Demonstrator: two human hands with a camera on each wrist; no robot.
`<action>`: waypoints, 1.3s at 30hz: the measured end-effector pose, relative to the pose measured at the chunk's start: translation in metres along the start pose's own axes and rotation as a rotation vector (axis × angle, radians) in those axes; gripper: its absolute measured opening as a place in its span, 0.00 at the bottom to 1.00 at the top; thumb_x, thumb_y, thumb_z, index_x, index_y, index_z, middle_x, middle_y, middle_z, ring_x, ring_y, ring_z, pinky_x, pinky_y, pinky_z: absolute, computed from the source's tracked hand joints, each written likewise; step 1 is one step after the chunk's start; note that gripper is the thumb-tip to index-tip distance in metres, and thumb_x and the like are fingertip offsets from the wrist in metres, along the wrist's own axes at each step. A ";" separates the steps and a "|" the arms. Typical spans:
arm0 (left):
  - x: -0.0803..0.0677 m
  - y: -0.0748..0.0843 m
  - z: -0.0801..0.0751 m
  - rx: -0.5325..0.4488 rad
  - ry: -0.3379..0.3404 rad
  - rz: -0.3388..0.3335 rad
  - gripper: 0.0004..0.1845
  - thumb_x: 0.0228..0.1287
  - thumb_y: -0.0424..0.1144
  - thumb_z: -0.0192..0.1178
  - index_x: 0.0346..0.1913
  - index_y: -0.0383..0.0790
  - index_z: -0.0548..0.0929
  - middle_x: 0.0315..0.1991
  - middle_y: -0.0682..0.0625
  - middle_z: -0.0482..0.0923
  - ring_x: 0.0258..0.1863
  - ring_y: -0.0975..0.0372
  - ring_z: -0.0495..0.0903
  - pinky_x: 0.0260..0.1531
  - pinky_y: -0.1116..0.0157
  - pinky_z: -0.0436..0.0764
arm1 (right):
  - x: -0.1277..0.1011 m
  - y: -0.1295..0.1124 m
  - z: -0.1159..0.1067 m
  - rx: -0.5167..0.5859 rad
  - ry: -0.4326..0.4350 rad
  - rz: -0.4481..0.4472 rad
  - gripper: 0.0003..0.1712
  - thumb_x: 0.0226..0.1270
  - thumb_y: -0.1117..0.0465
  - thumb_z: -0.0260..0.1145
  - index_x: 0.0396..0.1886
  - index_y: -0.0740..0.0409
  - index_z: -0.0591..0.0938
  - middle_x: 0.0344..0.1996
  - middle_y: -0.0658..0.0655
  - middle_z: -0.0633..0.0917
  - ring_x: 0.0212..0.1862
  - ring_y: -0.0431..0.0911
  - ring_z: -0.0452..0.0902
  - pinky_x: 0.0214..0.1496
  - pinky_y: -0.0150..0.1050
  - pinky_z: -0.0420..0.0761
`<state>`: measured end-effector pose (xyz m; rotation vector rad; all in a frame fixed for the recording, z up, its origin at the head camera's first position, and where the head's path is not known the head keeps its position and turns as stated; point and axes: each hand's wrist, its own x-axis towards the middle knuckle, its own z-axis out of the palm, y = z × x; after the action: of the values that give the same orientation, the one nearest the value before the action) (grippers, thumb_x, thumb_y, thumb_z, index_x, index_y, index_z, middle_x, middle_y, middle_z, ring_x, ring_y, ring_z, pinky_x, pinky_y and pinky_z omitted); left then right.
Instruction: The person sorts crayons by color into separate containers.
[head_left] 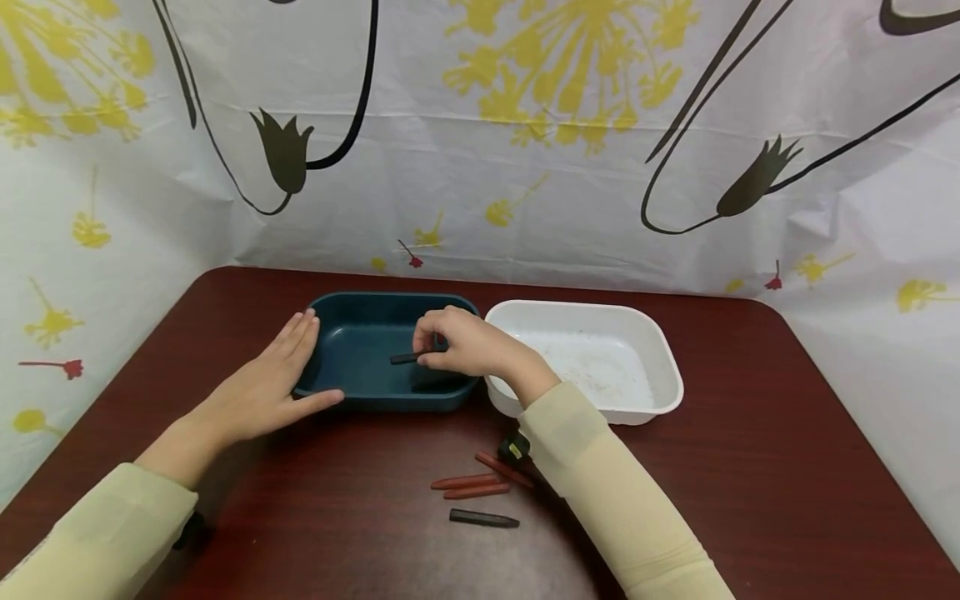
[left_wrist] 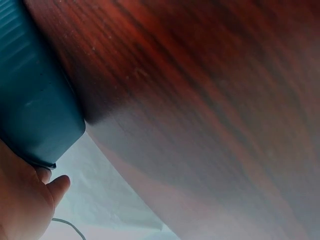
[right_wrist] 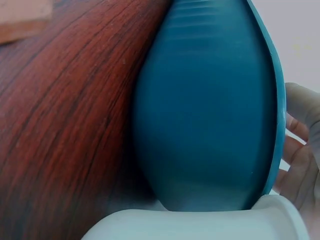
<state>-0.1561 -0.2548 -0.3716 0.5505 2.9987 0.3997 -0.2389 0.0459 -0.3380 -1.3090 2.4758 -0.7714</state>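
Crayon (head_left: 408, 357), dark and short, sits pinched in the fingertips of the right hand (head_left: 461, 343), which is held over the inside of the teal tub (head_left: 352, 329). Its free end points left, hanging above the tub floor without touching it as far as the head view shows. No writing, brand or label can be read on the crayon, on either tub, or anywhere else in view.

Apart from the crayon held over it, the teal tub shows only its bare floor. Touching its right side stands a white tub (head_left: 660, 358), whose floor carries faint pale smudges and nothing else. In the right wrist view the teal tub's outer wall (right_wrist: 210, 110) fills the frame, with the white tub's rim (right_wrist: 200, 225) pressed against it.

The left hand (head_left: 262, 387) lies flat on the table (head_left: 750, 467) with straight fingers against the teal tub's left wall and the thumb along its near wall; it grips nothing. The left wrist view shows the same tub corner (left_wrist: 35, 110) by the palm.

On the table in front of the tubs lie three red-brown crayons (head_left: 476, 485) close together, and just nearer one more dark crayon (head_left: 483, 519). Behind the table hangs a white sheet (head_left: 525, 167) printed with yellow flowers and black stems.
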 end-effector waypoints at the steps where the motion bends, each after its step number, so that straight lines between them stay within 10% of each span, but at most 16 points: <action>1: 0.000 0.000 0.000 0.000 0.000 0.001 0.58 0.64 0.70 0.53 0.79 0.34 0.38 0.82 0.42 0.34 0.81 0.47 0.36 0.73 0.41 0.56 | 0.000 0.000 0.000 0.000 -0.002 0.006 0.02 0.70 0.60 0.66 0.38 0.52 0.82 0.39 0.51 0.82 0.38 0.41 0.73 0.40 0.32 0.75; 39: 0.001 -0.001 0.001 0.008 0.003 -0.001 0.58 0.64 0.70 0.53 0.79 0.33 0.40 0.81 0.41 0.35 0.81 0.47 0.36 0.73 0.41 0.56 | -0.032 0.008 -0.008 0.060 0.067 0.021 0.06 0.71 0.61 0.65 0.44 0.57 0.83 0.43 0.53 0.82 0.43 0.46 0.75 0.53 0.50 0.80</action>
<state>-0.1575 -0.2546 -0.3732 0.5489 3.0051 0.3888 -0.2295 0.0789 -0.3373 -1.2547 2.4932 -0.8914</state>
